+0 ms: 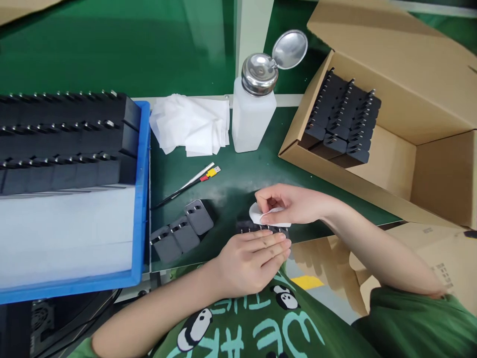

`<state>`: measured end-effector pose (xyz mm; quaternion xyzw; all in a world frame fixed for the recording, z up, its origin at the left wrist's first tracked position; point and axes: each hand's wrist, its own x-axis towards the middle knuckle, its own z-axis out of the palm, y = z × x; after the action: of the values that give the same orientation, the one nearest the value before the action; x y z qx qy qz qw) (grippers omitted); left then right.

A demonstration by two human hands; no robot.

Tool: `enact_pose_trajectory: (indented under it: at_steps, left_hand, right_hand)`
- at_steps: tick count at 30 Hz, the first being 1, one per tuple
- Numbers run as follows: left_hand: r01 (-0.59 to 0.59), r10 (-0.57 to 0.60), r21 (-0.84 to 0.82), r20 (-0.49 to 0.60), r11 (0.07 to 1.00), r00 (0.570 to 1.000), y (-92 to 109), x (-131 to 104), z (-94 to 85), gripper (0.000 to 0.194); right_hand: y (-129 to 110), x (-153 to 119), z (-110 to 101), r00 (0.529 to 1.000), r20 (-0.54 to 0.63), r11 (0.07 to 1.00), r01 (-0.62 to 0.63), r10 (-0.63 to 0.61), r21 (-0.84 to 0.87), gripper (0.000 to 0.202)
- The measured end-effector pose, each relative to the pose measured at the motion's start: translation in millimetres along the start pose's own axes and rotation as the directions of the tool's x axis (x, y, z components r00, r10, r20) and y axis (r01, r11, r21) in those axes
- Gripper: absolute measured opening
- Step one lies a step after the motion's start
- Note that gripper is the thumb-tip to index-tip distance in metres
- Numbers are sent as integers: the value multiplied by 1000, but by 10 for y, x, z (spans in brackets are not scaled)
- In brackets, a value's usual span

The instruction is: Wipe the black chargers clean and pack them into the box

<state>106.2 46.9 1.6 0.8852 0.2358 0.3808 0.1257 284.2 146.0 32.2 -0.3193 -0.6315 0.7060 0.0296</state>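
Half covering the row of black plugs near the front edge of the table with the left hand, fingers straight and together; cannot tell of any grip underneath. Pinching a white cloth between thumb and fingers of the right hand, close against the upright prongs.

Could snag or tear the cloth by dragging it too hard over the metal tips. Might twist or scatter the row by pressing unevenly, or nudge it off the front edge by pulling toward the body. Could topple the bottle by reaching forward carelessly, and wet the table if filled, with its metal lid standing open. Might bump the open carton by swinging the right forearm wide.

Hemmed in by the blue tray on the left, the carton on the right, the bottle and a stack of wipes at the back. Tighter to the left, beside three loose plugs, with a slim tool and a cable beyond. Freer straight ahead, across the bare patch before the bottle.
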Motion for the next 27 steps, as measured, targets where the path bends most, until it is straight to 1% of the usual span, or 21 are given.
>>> enact_pose_trajectory:
  at_steps: [2,4,6,8,9,10,11,12,13,14,15,16,17,18,19,20,21,22,23,25,27]
  left_hand:
    - [5,-5,8,-4,1000,1000,13,-5,3,11]
    - [4,-3,9,-4,1000,1000,17,-7,5,11]
    - [-3,3,6,3,1000,1000,9,-3,3,12]
    - [-23,23,8,43,1000,999,-6,8,-17,15]
    - [-43,42,11,70,999,997,-14,11,-37,17]
    - [-66,64,12,99,998,993,-20,9,-65,18]
    - [-90,89,9,120,996,989,-24,-2,-100,18]
    - [-101,100,6,120,995,988,-26,-25,-139,19]
    - [-95,95,-1,89,995,992,-26,-60,-177,23]
    - [-58,59,-18,39,998,997,-26,-106,-210,30]
    - [14,-14,-46,-11,999,1000,-25,-161,-233,40]
    - [120,-124,-81,-45,990,991,-25,-220,-242,52]
    - [249,-256,-115,-45,962,966,-27,-278,-237,65]
    - [387,-392,-140,-9,911,920,-31,-329,-218,76]
    - [511,-509,-151,51,846,859,-40,-369,-189,84]
    - [603,-591,-149,120,783,797,-54,-395,-157,88]
    - [657,-634,-147,175,740,753,-72,-405,-127,87]
    - [678,-646,-150,211,720,733,-94,-401,-107,82]
    - [672,-635,-159,230,723,738,-117,-383,-103,75]
    - [616,-578,-178,226,767,784,-154,-312,-151,57]
    - [546,-515,-190,193,816,835,-161,-214,-271,46]
  right_hand:
    - [24,-89,-53,999,2,999,-36,36,18,31]
    - [58,-213,-137,995,-4,994,-102,102,33,32]
    - [101,-355,-227,989,-26,989,-145,146,43,34]
    - [149,-491,-282,985,-108,989,-122,131,85,35]
    - [172,-551,-285,976,-187,989,-92,113,117,36]
    - [195,-605,-266,955,-281,988,-57,96,143,36]
    - [216,-653,-225,923,-376,989,-27,81,147,35]
    - [238,-698,-162,880,-472,994,-3,56,112,32]
    - [260,-742,-82,820,-572,999,8,15,39,28]
    - [284,-785,13,746,-664,998,9,-46,-60,24]
    - [313,-825,115,669,-731,986,11,-131,-166,22]
    - [346,-859,222,609,-763,965,19,-218,-261,24]
    - [385,-881,327,585,-758,943,35,-287,-331,31]
    - [430,-885,427,603,-727,927,58,-329,-371,42]
    - [477,-867,519,657,-672,918,80,-342,-388,56]
    - [524,-827,601,719,-608,914,94,-337,-395,70]
    - [565,-769,671,761,-562,911,92,-325,-402,79]
    - [596,-700,729,776,-546,908,81,-317,-411,81]
    - [611,-631,773,770,-551,903,75,-321,-422,78]
    - [581,-528,826,731,-574,887,90,-368,-453,63]
    - [471,-510,843,684,-570,844,128,-456,-521,54]
